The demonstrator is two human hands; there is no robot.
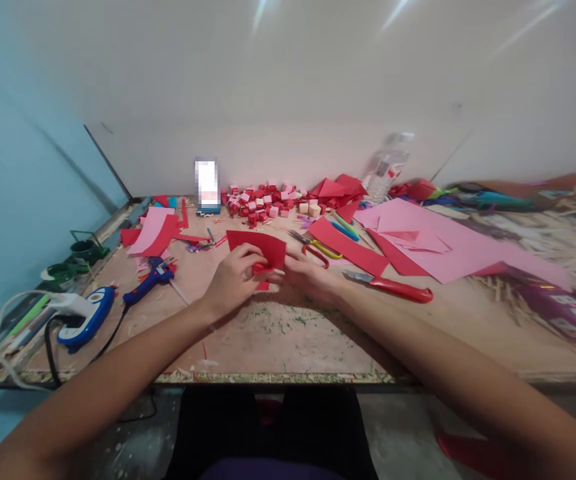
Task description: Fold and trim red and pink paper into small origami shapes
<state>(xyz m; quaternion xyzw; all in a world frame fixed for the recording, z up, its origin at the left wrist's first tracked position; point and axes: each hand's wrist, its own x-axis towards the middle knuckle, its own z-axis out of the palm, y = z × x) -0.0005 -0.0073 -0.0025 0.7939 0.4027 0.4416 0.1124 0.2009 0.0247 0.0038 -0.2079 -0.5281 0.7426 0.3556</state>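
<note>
A piece of red paper (255, 243) is raised above the tabletop between my two hands. My left hand (235, 280) is closed on its lower left part, fingers curled over it. At the paper's right edge is my right hand (311, 277), its fingers partly behind the sheet, closed on it. A smaller red piece (263, 285) shows just under the hands. Scissors (318, 250) with red and yellow handles lie right behind my right hand. A red-handled knife (393, 287) rests near my right forearm.
Small red and pink paper cubes (273, 200) are heaped by the wall, beside a phone (208, 183). A blue glue gun (155, 277) and a power strip (88, 320) with cords lie left. Pink sheets (428, 233), a plastic bottle (388, 167) and a purple pack (568, 310) are right.
</note>
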